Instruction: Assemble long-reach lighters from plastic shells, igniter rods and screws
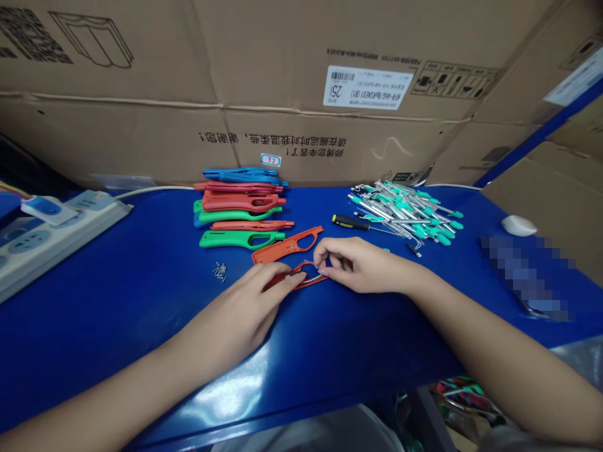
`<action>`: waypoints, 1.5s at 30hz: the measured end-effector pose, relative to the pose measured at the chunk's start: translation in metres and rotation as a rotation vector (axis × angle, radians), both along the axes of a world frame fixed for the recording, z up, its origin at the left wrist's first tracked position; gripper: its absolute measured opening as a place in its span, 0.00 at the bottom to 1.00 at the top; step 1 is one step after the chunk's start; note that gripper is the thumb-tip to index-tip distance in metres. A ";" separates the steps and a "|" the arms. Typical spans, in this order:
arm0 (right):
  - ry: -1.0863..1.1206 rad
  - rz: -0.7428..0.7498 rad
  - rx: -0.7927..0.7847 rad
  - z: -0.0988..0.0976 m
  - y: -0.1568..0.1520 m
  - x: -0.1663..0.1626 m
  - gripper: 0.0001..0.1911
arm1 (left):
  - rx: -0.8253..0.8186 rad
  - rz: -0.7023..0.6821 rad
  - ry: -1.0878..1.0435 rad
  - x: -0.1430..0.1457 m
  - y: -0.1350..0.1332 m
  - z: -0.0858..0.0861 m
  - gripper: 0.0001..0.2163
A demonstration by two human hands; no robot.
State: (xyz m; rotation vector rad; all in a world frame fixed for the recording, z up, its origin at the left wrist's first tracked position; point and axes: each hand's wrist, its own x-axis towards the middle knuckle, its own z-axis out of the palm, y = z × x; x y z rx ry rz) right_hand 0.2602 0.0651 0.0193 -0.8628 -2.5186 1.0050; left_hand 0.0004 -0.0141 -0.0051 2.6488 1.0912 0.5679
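Observation:
On the blue table lies an orange lighter casing half [308, 282], its hollow side up, with thin wire or metal showing along it. My left hand [257, 298] grips its rear end, fingers and thumb closed over the shell. At the front end, my right hand [360, 263] pinches with thumb and index finger at the shell's narrow tip; what is between those fingertips is too small to name. Just beyond, the matching orange casing half [288, 246] rests apart from both hands. A small heap of screws [219, 271] sits left of my left hand.
Stacked lighter casings [242, 201] in blue, red and green lie at the back. A black-and-yellow screwdriver [351, 221] touches a pile of metal lighter rods [409, 210] with teal ends. A power strip [61, 229] occupies the left; a white object [519, 225] lies right. Cardboard [282, 81] stands behind.

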 end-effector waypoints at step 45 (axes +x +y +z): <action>0.031 0.112 0.043 0.002 -0.003 0.002 0.02 | -0.097 -0.020 -0.009 0.001 0.006 0.007 0.16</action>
